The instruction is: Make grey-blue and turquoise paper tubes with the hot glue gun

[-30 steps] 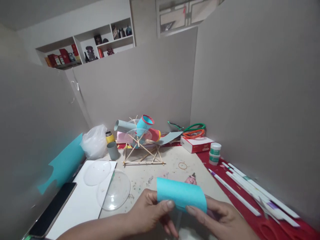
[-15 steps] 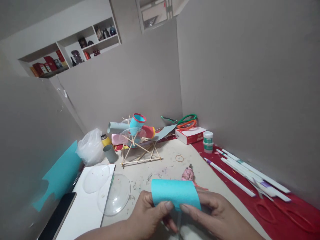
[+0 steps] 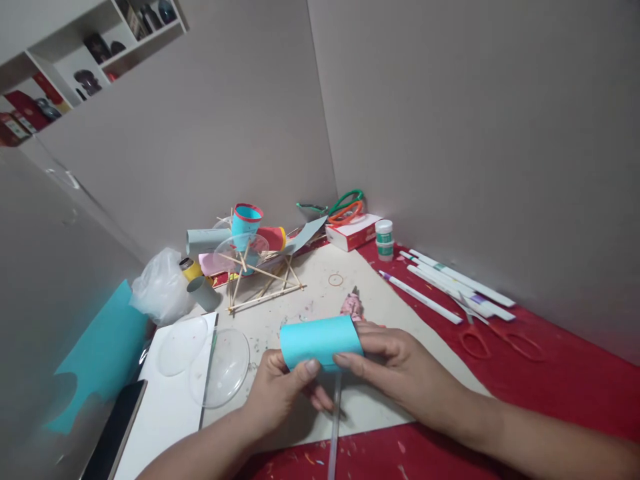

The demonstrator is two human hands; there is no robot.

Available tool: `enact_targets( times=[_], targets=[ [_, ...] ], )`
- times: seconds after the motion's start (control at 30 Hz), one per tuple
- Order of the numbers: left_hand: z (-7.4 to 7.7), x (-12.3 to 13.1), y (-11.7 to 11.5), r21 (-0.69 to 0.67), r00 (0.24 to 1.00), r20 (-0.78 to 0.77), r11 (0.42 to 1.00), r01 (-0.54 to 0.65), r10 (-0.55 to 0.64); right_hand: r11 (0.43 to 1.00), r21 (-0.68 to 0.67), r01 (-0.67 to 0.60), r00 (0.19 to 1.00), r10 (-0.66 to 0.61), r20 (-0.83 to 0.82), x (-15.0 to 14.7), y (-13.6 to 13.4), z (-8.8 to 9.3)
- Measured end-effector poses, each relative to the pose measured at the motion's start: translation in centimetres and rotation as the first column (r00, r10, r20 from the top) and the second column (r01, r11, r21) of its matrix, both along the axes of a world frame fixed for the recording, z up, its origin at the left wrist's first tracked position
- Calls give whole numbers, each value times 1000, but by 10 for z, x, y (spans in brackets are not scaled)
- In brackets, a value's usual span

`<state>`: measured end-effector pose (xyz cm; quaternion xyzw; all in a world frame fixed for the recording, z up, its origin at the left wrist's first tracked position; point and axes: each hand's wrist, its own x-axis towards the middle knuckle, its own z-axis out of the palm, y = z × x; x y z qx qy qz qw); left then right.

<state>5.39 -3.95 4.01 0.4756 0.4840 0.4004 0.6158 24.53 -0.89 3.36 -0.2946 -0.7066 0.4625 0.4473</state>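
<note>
Both hands hold a blue paper tube sideways over the table. My left hand grips its left end, thumb pressed on the lower edge and fingers underneath. At the right end, my right hand has its thumb on the same edge and its fingers in or behind the tube's opening. A thin translucent stick runs down from beneath the tube; what it joins is hidden. Just behind the tube lies a pink bundle, partly covered.
A stick frame carrying paper cups stands at the back. Clear plastic discs overlap a white board at left, beside a dark phone-like slab. White markers, red-handled scissors and small jars line the right.
The camera view has turned right and down, so the table appears shifted left and up. Both hands still hold the blue tube, and more of the translucent stick shows below it.
</note>
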Motion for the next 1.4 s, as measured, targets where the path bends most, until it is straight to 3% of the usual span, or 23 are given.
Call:
enact_targets(
  times=[0.17,0.43,0.8,1.17,1.27,1.4],
  targets=[
    [-1,-2,1,-5,999,36,999,-32,32,998,-64,3,1000,-5,-26,0,0,4],
    [-2,-7,4,77,995,54,993,-85,81,952,-296,-82,989,41,-141,1,5,0],
    [-3,-4,2,64,993,54,992,-110,107,938,-306,-162,979,113,-172,-3,3,-1],
    [-3,-2,0,112,989,-18,983,-144,147,971,-230,-74,988,40,-146,-7,-5,4],
    [-2,-4,2,113,987,-6,981,-158,160,962,-254,-98,989,66,-132,-6,-5,5],
    [-1,-4,4,109,982,35,976,-191,188,972,-233,-29,997,12,-75,-5,-3,3]
  ],
)
